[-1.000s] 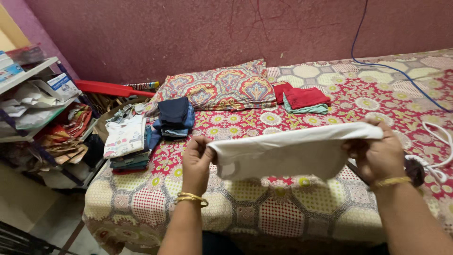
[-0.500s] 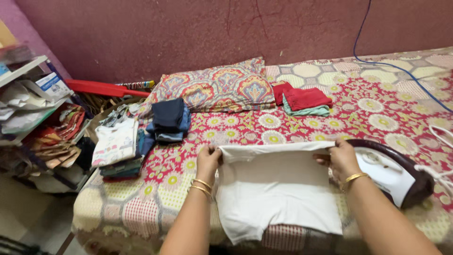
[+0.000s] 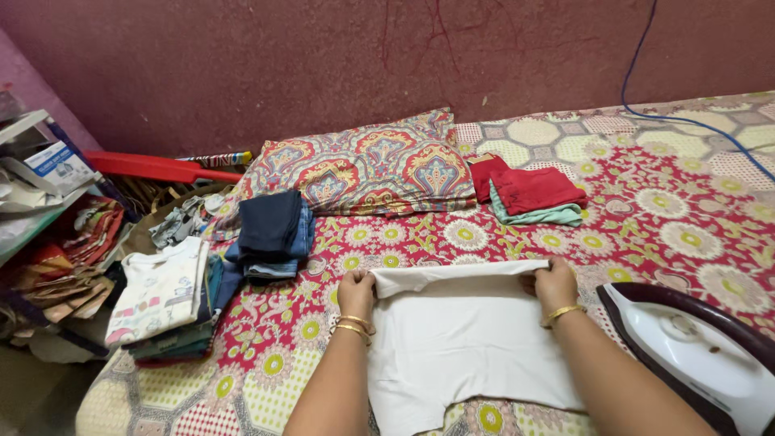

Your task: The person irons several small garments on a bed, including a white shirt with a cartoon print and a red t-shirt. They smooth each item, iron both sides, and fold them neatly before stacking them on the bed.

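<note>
White cloth (image 3: 472, 347) lies flat on the patterned bed (image 3: 662, 210) right in front of you, its far edge folded over into a thick band. Your left hand (image 3: 356, 292) pinches the left end of that band, fingers (image 3: 355, 278) closed on the fabric; your right hand (image 3: 555, 284) grips the right end the same way. Just to your right an iron (image 3: 694, 355) rests on the bed, close beside the cloth. Further off sit a patterned pillow (image 3: 363, 165), a red folded stack (image 3: 529, 192) and a dark blue folded stack (image 3: 273, 230).
</note>
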